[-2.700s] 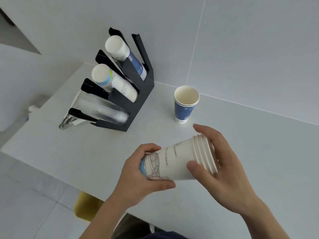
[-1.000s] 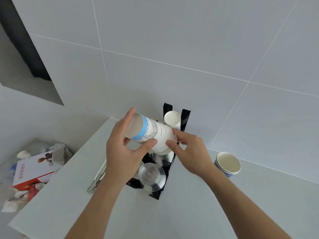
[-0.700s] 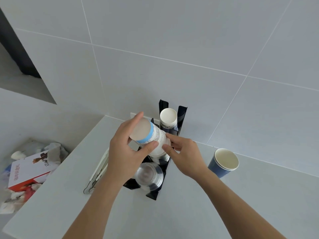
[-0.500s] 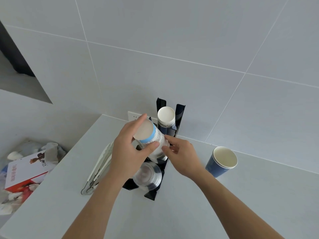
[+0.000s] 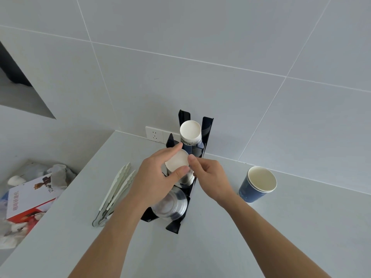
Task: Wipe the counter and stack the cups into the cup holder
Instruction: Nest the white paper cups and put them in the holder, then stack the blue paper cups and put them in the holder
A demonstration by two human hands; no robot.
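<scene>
A black tiered cup holder (image 5: 206,127) stands against the wall on the grey counter (image 5: 220,237). My left hand (image 5: 154,177) grips a stack of white paper cups (image 5: 177,162), bottom end toward me, sunk into the holder's middle slot. My right hand (image 5: 208,175) touches the stack's right side with its fingertips. The top slot holds a stack of blue cups (image 5: 190,130), and the lowest slot holds clear plastic cups (image 5: 170,203). To the right, blue paper cups (image 5: 257,184) stand upright on the counter, nested and mouth up.
White tongs (image 5: 116,191) lie on the counter left of the holder. A wall socket (image 5: 154,135) sits behind it. Past the counter's left edge is a bin with a red and white box (image 5: 28,199) and crumpled paper.
The white cup stack went from being held over the counter to the holder, then slid down into the middle slot. My view tilted down and closer to the holder.
</scene>
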